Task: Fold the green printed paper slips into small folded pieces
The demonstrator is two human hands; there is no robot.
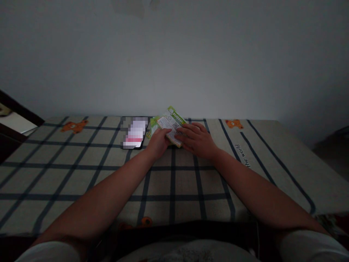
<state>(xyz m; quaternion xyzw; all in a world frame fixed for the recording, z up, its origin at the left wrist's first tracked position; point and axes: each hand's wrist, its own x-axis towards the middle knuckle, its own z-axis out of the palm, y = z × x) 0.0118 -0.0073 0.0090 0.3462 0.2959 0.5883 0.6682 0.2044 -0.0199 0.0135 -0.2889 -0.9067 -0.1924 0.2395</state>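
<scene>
A green and white printed packet (170,122) is tilted between my two hands over the table's far middle. My left hand (159,142) grips its lower left edge, with the thumb on the printed face. The fingers of my right hand (196,139) lie over its right side and lower corner, holding it from that side. Another green printed piece (154,125) shows behind the packet on the left; whether the two are joined I cannot tell. A phone with a lit screen (135,133) lies just left of my left hand.
A checked tablecloth (160,182) with orange bear prints covers the table, which meets a plain grey wall (174,65) at the back. A dark frame (16,107) stands at the left edge. Dark objects show at the far right.
</scene>
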